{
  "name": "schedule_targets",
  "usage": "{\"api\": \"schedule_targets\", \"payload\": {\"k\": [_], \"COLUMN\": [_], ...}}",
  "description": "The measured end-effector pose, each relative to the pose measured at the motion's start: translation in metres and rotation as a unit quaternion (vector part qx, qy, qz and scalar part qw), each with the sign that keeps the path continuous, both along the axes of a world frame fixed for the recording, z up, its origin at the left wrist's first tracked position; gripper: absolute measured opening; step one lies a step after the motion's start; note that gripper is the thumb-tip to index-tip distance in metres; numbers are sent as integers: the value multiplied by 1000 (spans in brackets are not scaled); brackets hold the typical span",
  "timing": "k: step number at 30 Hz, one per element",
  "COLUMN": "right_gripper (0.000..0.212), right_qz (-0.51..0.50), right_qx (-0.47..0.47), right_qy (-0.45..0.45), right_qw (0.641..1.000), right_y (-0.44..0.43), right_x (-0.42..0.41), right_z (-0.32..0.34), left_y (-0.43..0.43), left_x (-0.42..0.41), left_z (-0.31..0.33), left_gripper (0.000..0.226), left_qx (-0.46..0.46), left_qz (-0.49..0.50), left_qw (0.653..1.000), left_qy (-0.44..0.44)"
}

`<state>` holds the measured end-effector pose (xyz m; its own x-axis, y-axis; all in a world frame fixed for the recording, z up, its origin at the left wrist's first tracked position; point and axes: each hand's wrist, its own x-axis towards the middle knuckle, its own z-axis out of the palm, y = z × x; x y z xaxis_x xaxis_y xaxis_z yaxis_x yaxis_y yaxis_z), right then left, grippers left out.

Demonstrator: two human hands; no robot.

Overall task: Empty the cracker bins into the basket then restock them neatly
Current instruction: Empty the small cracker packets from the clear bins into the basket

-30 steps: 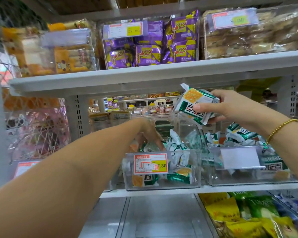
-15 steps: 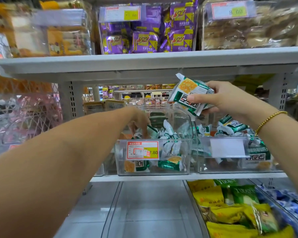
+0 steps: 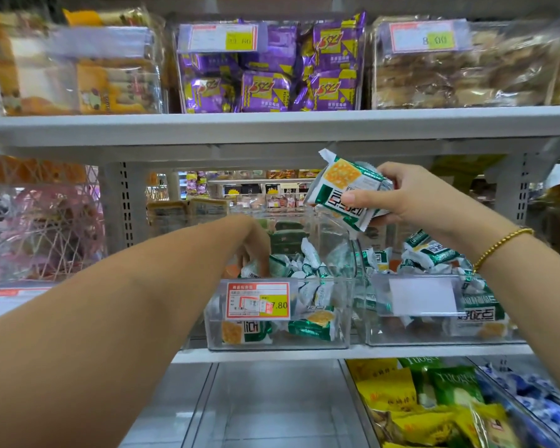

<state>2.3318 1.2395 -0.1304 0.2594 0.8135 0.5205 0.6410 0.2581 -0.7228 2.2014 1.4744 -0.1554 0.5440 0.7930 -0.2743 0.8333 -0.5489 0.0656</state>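
The right hand (image 3: 398,197) is clamped on a small stack of green-and-white cracker packets (image 3: 343,189), held up just under the white metal shelf (image 3: 272,127) and above the two bins. The left hand (image 3: 256,245) reaches down into the clear plastic cracker bin (image 3: 278,341) with the orange price tag (image 3: 258,300); its fingers sit among crinkly foil packets, and whether they grip one cannot be told. The neighbouring clear bin (image 3: 434,337), just beside it on the right, holds more of the same packets behind a blank white label (image 3: 422,297). Above, purple snack packs (image 3: 265,92) fill a transparent box. Below right lie glossy yellow and green bags (image 3: 401,396). A gold bead bracelet (image 3: 498,245) circles the right wrist.
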Motion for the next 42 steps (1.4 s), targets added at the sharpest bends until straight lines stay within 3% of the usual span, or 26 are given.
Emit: {"api": "schedule_targets", "payload": {"k": [7,12,16,21,23,27,30,34,38,40,42], "right_gripper": [69,77,78,58,65,44,58,51,65,45,35], "right_qz": [-3,-23,-24,26,39,80,80,44,-28,-72,-136], "right_qx": [10,6,15,33,47,49,8,-100,-244,-303,-350], "right_qy": [-20,-30,14,101,103,127,153,204,272,291,275], "right_qw": [1000,999,999,994,993,988,985,973,930,904,885], "right_y": [-2,-11,-26,-54,-74,-117,-139,-144,-134,-135,-137], "right_x": [-6,-12,-25,-64,-81,-107,-120,-128,-128,-130,-136], "right_z": [-1,5,1,-21,-32,-66,-105,-186,-306,-369,-425], "left_y": [1,-4,-31,-100,-139,-207,-234,-255,-271,-280,-289], "left_x": [1,-12,-33,-84,-120,-192,-230,-244,-226,-215,-205], "left_z": [1,14,31,32,22,-29,-93,-198,-310,-360,-400], "left_gripper": [59,71,51,62,47,38,40,35,54,78,87], "left_qx": [-38,-30,23,105,115,32,-58,-163,-213,-230,-266], "left_qz": [-3,11,-15,-60,-74,-87,-54,42,92,100,126], "left_qw": [999,998,994,945,912,862,849,863,916,934,931], "left_qy": [-15,-45,-110,-302,-387,-499,-522,-476,-327,-254,-214]}}
